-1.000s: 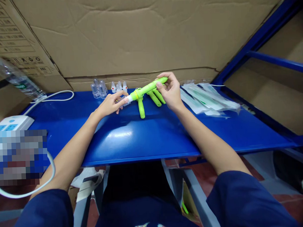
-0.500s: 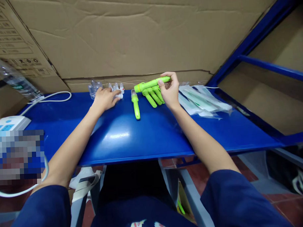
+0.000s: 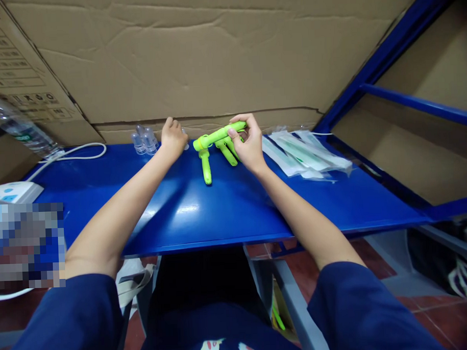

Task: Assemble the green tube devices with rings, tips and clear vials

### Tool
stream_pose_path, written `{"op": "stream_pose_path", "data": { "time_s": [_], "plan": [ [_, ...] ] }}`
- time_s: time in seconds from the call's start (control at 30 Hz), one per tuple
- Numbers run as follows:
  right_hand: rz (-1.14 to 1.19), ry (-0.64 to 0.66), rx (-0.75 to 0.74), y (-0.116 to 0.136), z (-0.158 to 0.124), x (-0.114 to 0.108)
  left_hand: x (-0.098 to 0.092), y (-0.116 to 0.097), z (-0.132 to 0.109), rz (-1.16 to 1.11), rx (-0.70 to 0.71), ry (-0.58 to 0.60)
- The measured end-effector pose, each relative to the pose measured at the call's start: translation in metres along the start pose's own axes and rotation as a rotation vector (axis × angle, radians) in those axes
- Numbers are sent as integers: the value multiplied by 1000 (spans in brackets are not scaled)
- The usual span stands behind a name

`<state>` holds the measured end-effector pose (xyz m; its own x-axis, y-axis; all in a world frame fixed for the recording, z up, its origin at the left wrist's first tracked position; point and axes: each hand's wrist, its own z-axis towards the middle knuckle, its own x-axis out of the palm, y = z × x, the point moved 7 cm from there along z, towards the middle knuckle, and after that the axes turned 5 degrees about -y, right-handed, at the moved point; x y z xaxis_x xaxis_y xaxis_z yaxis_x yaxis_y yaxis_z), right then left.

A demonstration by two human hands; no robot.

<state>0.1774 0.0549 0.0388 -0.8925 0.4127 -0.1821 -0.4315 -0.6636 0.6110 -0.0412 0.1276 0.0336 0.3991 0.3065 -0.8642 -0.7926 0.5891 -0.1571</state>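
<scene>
The green pen-like tube (image 3: 219, 135) lies a little above the frame's centre, its long axis slanting from lower left up to the right, pinched at its right end by the right hand (image 3: 247, 144), whose fingers (image 3: 237, 118) curl over it. More green tubes (image 3: 228, 149) lie beneath on the blue table (image 3: 219, 206). The left hand (image 3: 173, 139), just left of the tube, reaches to the small capped vials (image 3: 185, 142) at the cardboard wall (image 3: 214, 58), fingers curled down; whether it grips one I cannot tell.

Small caps hidden behind left hand (image 3: 173, 138)

A blurred patch (image 3: 27, 245) masks the left edge; the clear bottle (image 3: 19, 127) is cut off there.
</scene>
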Motion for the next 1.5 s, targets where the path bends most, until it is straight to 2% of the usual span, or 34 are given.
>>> {"op": "stream_pose_path", "data": {
  "time_s": [0.1,0.17,0.27,0.47,0.57,0.67,0.77,0.83,0.93,1.03,1.1,1.2,1.3,1.43,1.5],
  "plan": [
    [15,9,6,0,-1,1,8,3,4,113,-9,35],
    [24,17,7,0,-1,2,8,1,6,173,-18,60],
    [27,18,1,1,-2,3,-1,-4,6,279,-41,97],
    [22,28,11,-2,-3,6,-20,-17,2,305,-82,124],
    [7,37,5,-4,-3,7,-31,-20,-3,268,-89,57],
    [-6,36,-2,-3,-3,6,-47,-18,-12,238,-102,-76],
    [14,17,-10,0,-3,4,-67,-5,-29,218,-206,-216],
    [23,7,-7,1,-3,3,-75,9,-43,270,-282,-204],
    [22,-2,14,-2,-3,3,-75,36,-63,399,-367,-24],
    [24,-4,26,-6,-3,4,-66,64,-79,368,-413,140],
    [13,3,25,-9,-4,5,-61,79,-85,284,-431,161],
    [-5,22,16,-11,-5,6,-56,92,-89,158,-462,88],
    [2,30,9,-11,-7,7,-57,92,-90,76,-481,-2],
    [21,23,22,-10,-7,7,-71,82,-96,81,-534,-155],
    [52,22,46,-10,-7,9,-79,67,-96,123,-493,-244]
  ]
}}
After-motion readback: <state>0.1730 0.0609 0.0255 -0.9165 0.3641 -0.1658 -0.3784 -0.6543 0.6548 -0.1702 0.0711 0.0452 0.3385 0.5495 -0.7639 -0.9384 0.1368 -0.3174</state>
